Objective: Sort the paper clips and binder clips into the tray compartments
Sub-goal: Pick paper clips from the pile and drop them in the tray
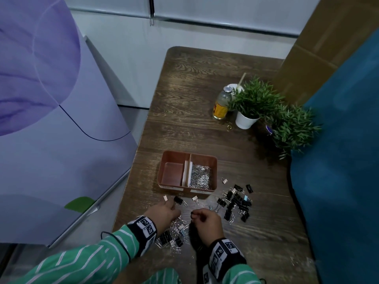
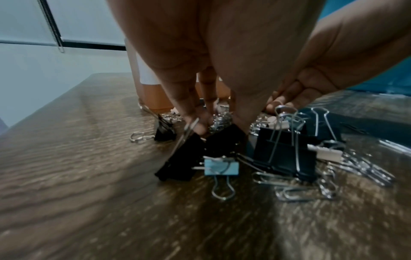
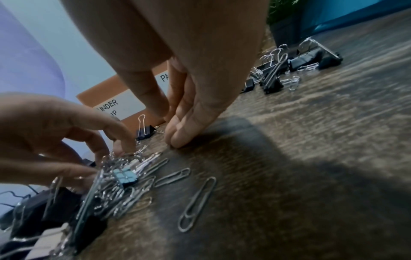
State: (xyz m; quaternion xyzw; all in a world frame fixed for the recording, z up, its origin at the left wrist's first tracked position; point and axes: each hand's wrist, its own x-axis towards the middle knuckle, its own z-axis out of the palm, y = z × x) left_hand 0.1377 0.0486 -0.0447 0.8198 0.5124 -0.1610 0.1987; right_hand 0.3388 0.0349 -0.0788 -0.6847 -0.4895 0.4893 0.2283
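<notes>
Head view looks down on a dark wooden worktop (image 1: 205,83) where an orange two-compartment tray (image 1: 213,173) sits just beyond both hands. Its right compartment holds a heap of silver paper clips (image 1: 200,177); its left compartment shows only bare floor. To the right of the tray lies a scatter of black binder clips (image 1: 235,201), with a few pale ones among them. Nearer the person, between the two wrists, lies a mixed pile of clips (image 1: 176,232).

The left hand (image 1: 163,215) reaches down into this mixed pile; in the left wrist view its fingers (image 2: 189,109) are bunched together, pinching a small clump of paper clips just above two black binder clips. A small blue binder clip (image 2: 221,168) lies in front of them.

The right hand (image 1: 207,221) has its fingers curled, the thumb and fingertips (image 3: 182,137) pressed together down at the wood; I cannot tell whether anything is caught between them. Loose paper clips lie just beside it.

A bottle (image 1: 222,104) and two potted plants (image 1: 254,99) stand at the far right.
</notes>
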